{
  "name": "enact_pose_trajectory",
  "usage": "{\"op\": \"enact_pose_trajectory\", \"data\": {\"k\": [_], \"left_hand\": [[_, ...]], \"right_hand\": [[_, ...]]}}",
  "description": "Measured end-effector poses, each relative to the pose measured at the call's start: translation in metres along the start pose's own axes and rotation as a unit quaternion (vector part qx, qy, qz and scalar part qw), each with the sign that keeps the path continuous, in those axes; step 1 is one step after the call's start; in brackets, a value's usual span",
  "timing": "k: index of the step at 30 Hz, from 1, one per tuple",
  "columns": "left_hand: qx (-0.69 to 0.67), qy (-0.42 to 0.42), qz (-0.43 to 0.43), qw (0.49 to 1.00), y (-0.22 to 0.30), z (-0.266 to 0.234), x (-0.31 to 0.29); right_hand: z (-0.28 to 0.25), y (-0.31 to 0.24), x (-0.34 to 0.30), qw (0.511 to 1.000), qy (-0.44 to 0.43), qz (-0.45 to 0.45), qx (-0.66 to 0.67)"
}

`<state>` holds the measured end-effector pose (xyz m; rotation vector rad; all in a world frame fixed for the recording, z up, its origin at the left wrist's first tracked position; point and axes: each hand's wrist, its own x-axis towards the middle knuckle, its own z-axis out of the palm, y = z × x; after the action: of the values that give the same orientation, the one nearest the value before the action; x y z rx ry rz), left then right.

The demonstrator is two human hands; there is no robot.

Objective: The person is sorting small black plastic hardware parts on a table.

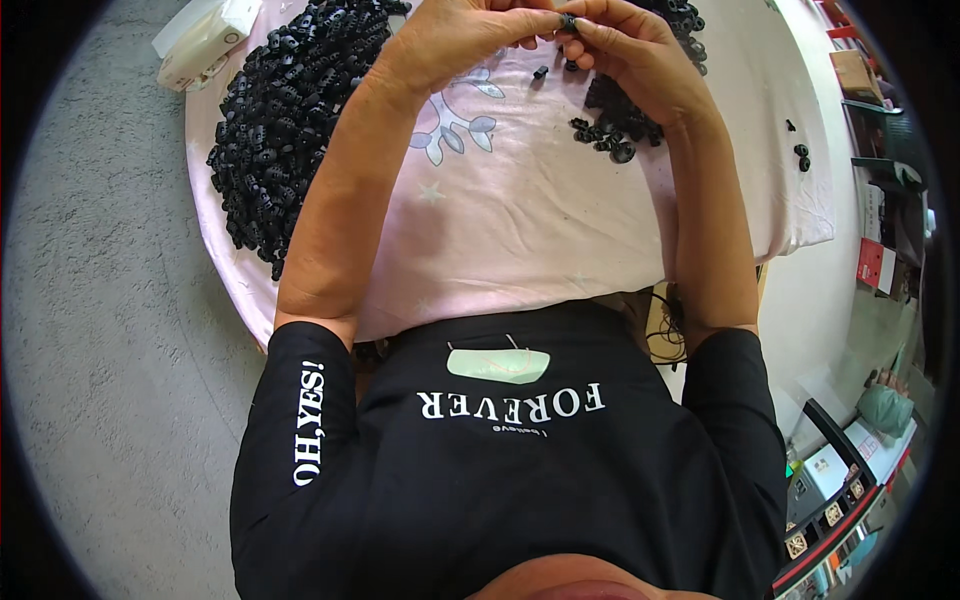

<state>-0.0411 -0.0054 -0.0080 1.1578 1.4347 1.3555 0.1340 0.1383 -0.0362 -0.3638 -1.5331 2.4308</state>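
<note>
Close together at the far edge of the view, my two hands meet over the cloth-covered table. My left hand [470, 32] has its thumb and fingers pinched at a small black plastic piece [569, 22]. My right hand [640, 48] grips the same piece from the other side, its thumb pressed on it. The fingers partly cover the piece, so its exact shape is hidden. A heap of small black plastic parts [285, 125] spreads beside my left forearm. Under and beside my right hand lies another group of black parts [620, 115], some of them round.
The pale pink tablecloth [520, 230] has a printed floral pattern. One loose black part [540, 73] lies between my arms, and a few others [802, 157] lie right of my right forearm. A white packet [205, 45] sits at the table's far left edge. Shelves and boxes stand at the right.
</note>
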Motion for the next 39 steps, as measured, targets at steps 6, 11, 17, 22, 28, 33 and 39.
{"op": "enact_pose_trajectory", "data": {"k": [6, 11, 17, 22, 28, 33, 39], "left_hand": [[-0.034, -0.045, -0.017, 0.998, 0.001, -0.004, -0.005], [-0.040, -0.037, -0.013, 0.998, -0.003, -0.002, 0.003], [-0.033, -0.043, -0.040, 0.998, -0.005, -0.005, 0.000], [-0.039, -0.033, -0.036, 0.998, -0.001, -0.002, 0.000], [0.030, -0.016, -0.024, 0.999, 0.006, 0.001, -0.003], [0.031, -0.014, -0.003, 0.999, 0.005, 0.003, -0.002], [0.126, -0.003, -0.051, 0.991, 0.006, 0.000, -0.001]], "right_hand": [[0.002, -0.004, -0.002, 0.999, -0.033, 0.009, -0.002], [-0.002, -0.010, -0.008, 1.000, -0.017, -0.005, -0.016], [0.005, -0.012, -0.005, 0.999, -0.006, -0.015, -0.047], [0.004, -0.013, -0.006, 0.999, 0.009, -0.021, -0.047], [0.001, -0.011, -0.006, 0.998, 0.004, -0.025, -0.060], [-0.004, -0.009, -0.004, 0.999, -0.028, -0.016, -0.026], [-0.010, -0.007, -0.001, 0.999, 0.026, -0.033, 0.022]]}}
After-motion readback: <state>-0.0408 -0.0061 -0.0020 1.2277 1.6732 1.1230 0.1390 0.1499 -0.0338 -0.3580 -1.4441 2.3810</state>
